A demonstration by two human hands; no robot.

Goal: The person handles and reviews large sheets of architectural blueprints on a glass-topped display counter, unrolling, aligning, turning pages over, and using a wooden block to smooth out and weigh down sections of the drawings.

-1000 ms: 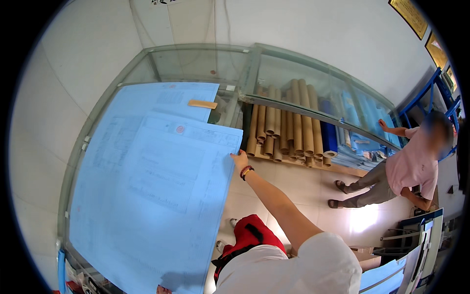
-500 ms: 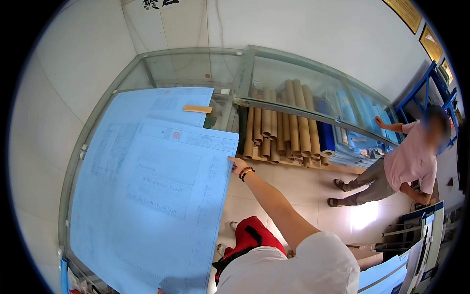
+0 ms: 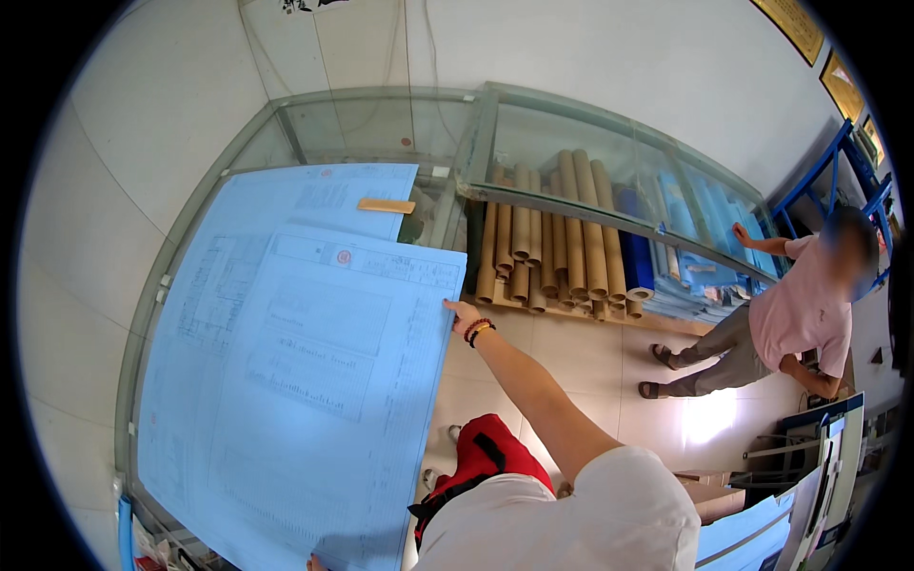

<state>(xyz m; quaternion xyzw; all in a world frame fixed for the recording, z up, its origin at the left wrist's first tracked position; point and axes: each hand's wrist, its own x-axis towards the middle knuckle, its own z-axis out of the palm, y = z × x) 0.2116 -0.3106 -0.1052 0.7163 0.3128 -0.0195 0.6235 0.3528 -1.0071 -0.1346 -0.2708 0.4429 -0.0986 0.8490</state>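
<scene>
Large blue drawing sheets point(image 3: 314, 457) with fine line work and a red round stamp lie overlapped on a glass-topped counter. My right hand point(image 3: 464, 318), with beaded bracelets at its wrist, pinches the right edge of the upper sheet near its far corner. At the near edge of the sheets only a bit of my left hand point(image 3: 315, 564) shows at the picture's lower rim; most of its fingers are out of sight. A flat tan strip point(image 3: 387, 206) rests across the edge of the farther sheet.
Brown cardboard tubes point(image 3: 571, 247) and a dark blue roll point(image 3: 636, 266) sit in the glass case point(image 3: 609, 221). On the right another person point(image 3: 800, 305) stands with a hand on the case. A blue metal frame point(image 3: 828, 171) is behind. Blue sheets point(image 3: 752, 533) lie lower right.
</scene>
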